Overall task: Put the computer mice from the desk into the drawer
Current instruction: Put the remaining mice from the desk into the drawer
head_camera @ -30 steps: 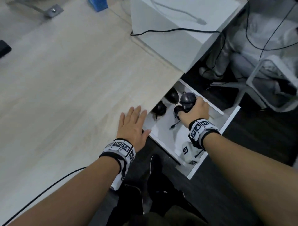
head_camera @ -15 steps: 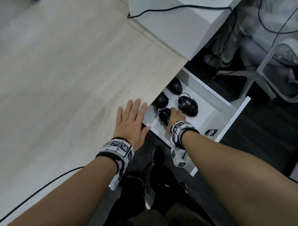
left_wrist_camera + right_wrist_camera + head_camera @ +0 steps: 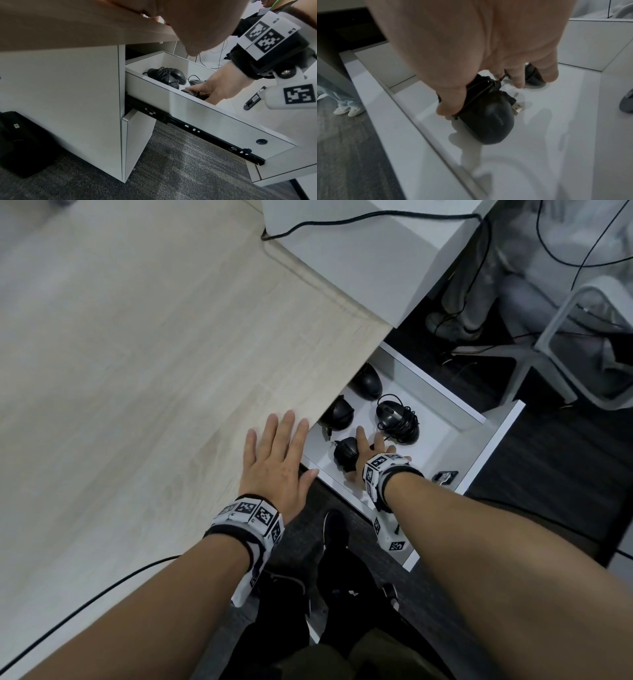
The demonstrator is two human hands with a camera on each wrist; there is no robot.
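The white drawer [image 3: 438, 388] stands pulled out below the wooden desk [image 3: 137, 371]. Several black mice lie in it: one wound in its cord [image 3: 397, 419], two further back [image 3: 337, 414] [image 3: 366, 381]. My right hand [image 3: 368, 450] reaches into the drawer and grips the nearest black mouse [image 3: 346, 453] [image 3: 488, 119], thumb [image 3: 452, 100] on one side and fingers [image 3: 517, 75] on the other. Its cord is wrapped round it and the USB plug [image 3: 518, 108] sticks out. The mouse rests on the drawer floor [image 3: 556, 135]. My left hand [image 3: 277, 460] lies flat on the desk edge.
A white cabinet top [image 3: 359, 251] with a black cable adjoins the desk at the back. A grey chair base [image 3: 565, 337] and cables lie right of the drawer. A black cable [image 3: 85, 604] crosses the desk's near edge. A black bag [image 3: 17, 142] sits on the carpet under the desk.
My right hand let go of the cord-wound mouse at the far side of the drawer, moved nearer and left, and now grips the near mouse. The left hand has stayed flat.
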